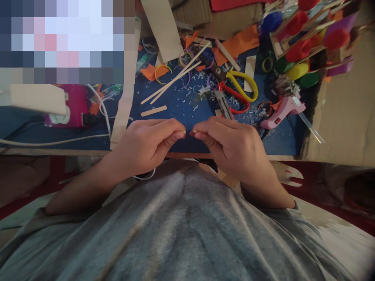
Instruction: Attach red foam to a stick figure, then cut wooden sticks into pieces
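Observation:
My left hand [154,142] and my right hand [234,142] face each other over the front of the blue table, fingertips a small gap apart. Each is closed in a pinch of thumb and forefinger; whatever lies between the fingers is too small or hidden to make out. Just beyond the left hand rests a short wooden craft stick [154,111], with long thin wooden sticks [175,76] crossing behind it. A utility knife [224,104] lies past the right hand, beside scissors [241,88] with one yellow and one red handle.
A pink glue gun [283,113] with a clear glue stick lies at right, below colourful bottle caps on a wooden stick frame [299,43]. Orange paper [238,45], tape rings and white shavings litter the blue tabletop [183,105]. At left are a magenta power socket [77,103] and white cable [55,143].

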A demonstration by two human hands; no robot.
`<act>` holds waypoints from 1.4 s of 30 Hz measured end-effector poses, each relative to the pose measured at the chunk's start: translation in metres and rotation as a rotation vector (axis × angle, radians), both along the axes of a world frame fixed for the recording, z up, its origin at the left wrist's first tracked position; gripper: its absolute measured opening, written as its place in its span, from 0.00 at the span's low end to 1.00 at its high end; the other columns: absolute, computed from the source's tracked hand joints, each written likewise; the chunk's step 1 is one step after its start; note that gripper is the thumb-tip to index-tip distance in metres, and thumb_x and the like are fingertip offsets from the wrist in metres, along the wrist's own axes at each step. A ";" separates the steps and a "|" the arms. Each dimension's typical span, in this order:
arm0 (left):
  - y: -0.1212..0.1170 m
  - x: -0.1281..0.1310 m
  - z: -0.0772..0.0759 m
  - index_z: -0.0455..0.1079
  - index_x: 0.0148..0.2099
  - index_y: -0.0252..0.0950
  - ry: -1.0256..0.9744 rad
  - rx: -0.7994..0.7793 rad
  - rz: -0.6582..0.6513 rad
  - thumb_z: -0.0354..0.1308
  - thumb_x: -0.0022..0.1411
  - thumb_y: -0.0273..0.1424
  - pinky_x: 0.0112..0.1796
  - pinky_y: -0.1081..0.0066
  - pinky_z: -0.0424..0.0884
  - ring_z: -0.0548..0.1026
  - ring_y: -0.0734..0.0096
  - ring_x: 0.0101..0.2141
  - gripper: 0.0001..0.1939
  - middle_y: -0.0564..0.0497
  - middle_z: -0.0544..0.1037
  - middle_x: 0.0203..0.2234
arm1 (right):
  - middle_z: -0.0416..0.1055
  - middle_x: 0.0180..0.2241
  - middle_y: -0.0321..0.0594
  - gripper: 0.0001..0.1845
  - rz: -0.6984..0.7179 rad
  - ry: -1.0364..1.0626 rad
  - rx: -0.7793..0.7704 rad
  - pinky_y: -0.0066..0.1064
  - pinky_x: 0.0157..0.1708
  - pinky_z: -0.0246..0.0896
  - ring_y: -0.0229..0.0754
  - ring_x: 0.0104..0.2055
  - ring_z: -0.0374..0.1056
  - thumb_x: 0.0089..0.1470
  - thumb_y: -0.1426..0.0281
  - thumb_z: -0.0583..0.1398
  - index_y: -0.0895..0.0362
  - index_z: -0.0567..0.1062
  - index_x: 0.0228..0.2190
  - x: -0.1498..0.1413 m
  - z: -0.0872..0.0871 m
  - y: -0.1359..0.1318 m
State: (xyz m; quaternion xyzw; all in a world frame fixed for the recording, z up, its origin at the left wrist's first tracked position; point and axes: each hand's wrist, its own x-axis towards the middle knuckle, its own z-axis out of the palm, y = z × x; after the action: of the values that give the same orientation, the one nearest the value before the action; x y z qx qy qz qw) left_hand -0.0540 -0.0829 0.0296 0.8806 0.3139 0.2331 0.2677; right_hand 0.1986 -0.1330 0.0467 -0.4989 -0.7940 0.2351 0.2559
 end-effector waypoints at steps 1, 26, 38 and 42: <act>0.000 -0.002 0.000 0.79 0.51 0.41 0.028 0.003 0.019 0.50 0.87 0.35 0.38 0.67 0.78 0.86 0.65 0.35 0.16 0.51 0.87 0.38 | 0.87 0.42 0.39 0.14 -0.003 0.010 0.002 0.34 0.36 0.65 0.42 0.40 0.80 0.82 0.68 0.58 0.52 0.84 0.46 0.001 0.001 0.000; 0.007 -0.004 -0.020 0.84 0.52 0.42 0.231 0.123 0.153 0.59 0.83 0.33 0.57 0.53 0.82 0.88 0.51 0.53 0.11 0.46 0.90 0.48 | 0.85 0.40 0.40 0.11 -0.012 0.011 -0.019 0.38 0.46 0.70 0.46 0.42 0.79 0.71 0.79 0.62 0.52 0.81 0.38 0.007 -0.012 0.003; 0.004 -0.004 -0.018 0.83 0.59 0.42 0.203 0.064 0.108 0.58 0.78 0.26 0.62 0.48 0.81 0.85 0.49 0.58 0.16 0.44 0.88 0.54 | 0.81 0.40 0.42 0.13 -0.002 -0.005 -0.037 0.36 0.43 0.64 0.44 0.40 0.72 0.69 0.80 0.57 0.53 0.78 0.38 -0.002 -0.022 0.009; 0.003 -0.003 -0.015 0.84 0.55 0.42 0.223 0.132 0.078 0.61 0.81 0.33 0.60 0.47 0.79 0.84 0.47 0.56 0.10 0.44 0.88 0.51 | 0.82 0.39 0.40 0.13 -0.009 -0.003 -0.018 0.36 0.44 0.65 0.45 0.41 0.74 0.68 0.81 0.59 0.53 0.78 0.38 -0.004 -0.023 0.008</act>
State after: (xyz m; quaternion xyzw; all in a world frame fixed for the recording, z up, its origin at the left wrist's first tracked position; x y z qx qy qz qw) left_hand -0.0573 -0.0804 0.0143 0.9038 0.3599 0.1641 0.1633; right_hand 0.1945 -0.1250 0.0235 -0.5050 -0.7900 0.2404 0.2512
